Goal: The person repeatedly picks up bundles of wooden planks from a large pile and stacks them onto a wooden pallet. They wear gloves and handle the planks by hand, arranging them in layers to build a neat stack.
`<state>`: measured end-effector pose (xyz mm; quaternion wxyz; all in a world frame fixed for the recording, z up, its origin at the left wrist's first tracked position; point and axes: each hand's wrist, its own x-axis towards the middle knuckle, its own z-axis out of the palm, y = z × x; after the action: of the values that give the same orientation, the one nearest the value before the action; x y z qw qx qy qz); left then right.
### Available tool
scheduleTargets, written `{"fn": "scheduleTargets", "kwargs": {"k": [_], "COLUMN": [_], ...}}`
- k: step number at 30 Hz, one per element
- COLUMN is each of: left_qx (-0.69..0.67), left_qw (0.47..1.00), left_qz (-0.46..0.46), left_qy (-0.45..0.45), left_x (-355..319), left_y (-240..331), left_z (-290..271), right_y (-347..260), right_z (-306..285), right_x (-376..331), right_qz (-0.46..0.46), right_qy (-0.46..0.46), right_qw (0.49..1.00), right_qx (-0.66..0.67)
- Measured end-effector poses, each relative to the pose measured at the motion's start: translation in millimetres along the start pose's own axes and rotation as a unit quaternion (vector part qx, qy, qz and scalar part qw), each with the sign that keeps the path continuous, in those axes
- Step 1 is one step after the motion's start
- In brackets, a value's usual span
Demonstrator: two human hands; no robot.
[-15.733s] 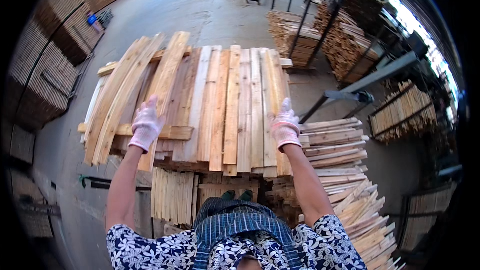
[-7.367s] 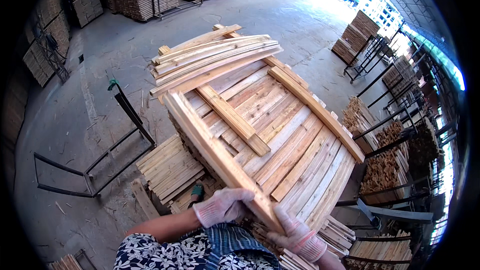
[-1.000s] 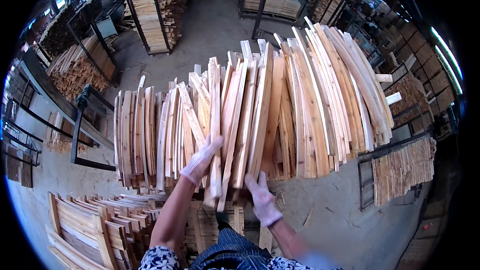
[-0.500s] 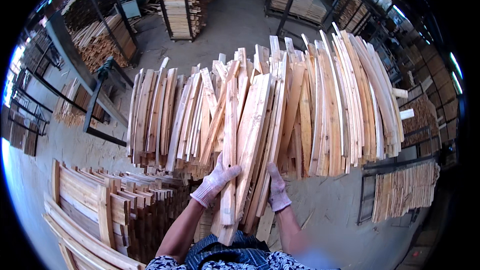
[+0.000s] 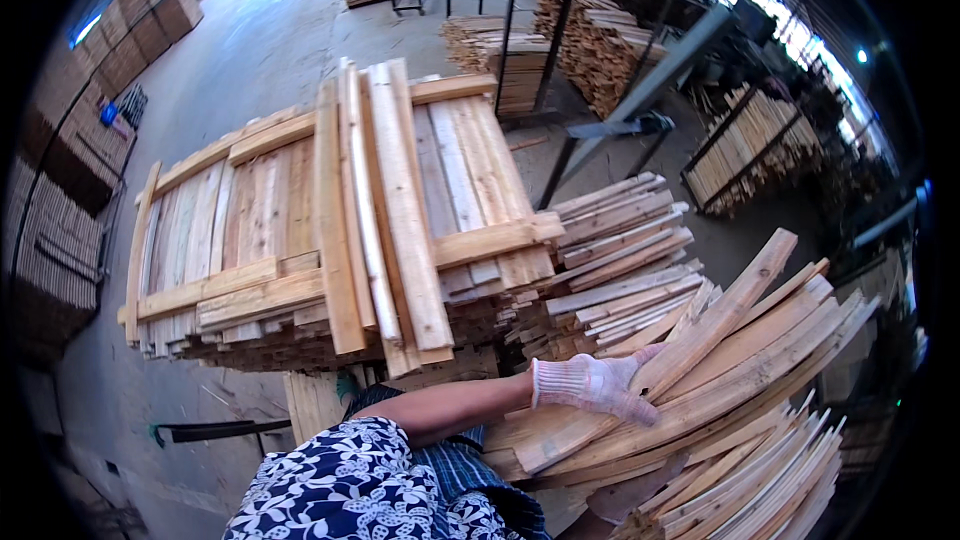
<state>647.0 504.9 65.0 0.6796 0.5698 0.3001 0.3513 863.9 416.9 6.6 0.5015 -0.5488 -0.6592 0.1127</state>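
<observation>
My left hand (image 5: 603, 387), in a pale knitted glove, is closed round a bundle of long rough wooden boards (image 5: 765, 335). One narrower board (image 5: 715, 315) lies slantwise on top, with the thumb and fingers at its two edges. The bundle slopes from my waist toward the far right. My right hand is hidden; only a little of what looks like its forearm (image 5: 600, 525) shows under the boards at the lower edge. Close beside the bundle are piles of loose boards, one (image 5: 620, 240) beyond it and one (image 5: 770, 490) at the lower right.
To the left stands a high stack of boards (image 5: 240, 230) with crosspieces, and several loose boards (image 5: 385, 210) lie across its top. A grey metal post (image 5: 670, 65) and dark rack frames rise behind. A black bar (image 5: 225, 431) juts out at the lower left. Further lumber stacks (image 5: 745, 150) line the floor.
My view has swung left, bringing the high stack to the middle. The boards have turned from pointing away to slanting rightward. My right hand has gone out of sight beneath them.
</observation>
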Motion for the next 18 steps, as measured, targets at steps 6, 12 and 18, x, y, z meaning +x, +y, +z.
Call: {"fn": "scheduleTargets", "kwargs": {"k": [6,12,18], "left_qx": [-0.091,-0.127,-0.04], "left_qw": [0.986,0.946,0.897], "left_qz": [0.131,0.194,0.124], "left_qy": [0.056,0.228,0.423], "left_x": [-121,-268,-436], "left_y": [78,94,117], "left_z": [-31,-70,-92], "right_y": [-91,-247,-370], "right_z": [37,113,188], "right_x": [9,6,-43], "right_qz": [-0.192,0.217,0.197], "right_qy": [0.006,-0.149,-0.324], "right_qw": [0.981,0.856,0.787], "right_qx": [-0.037,0.444,0.487]}}
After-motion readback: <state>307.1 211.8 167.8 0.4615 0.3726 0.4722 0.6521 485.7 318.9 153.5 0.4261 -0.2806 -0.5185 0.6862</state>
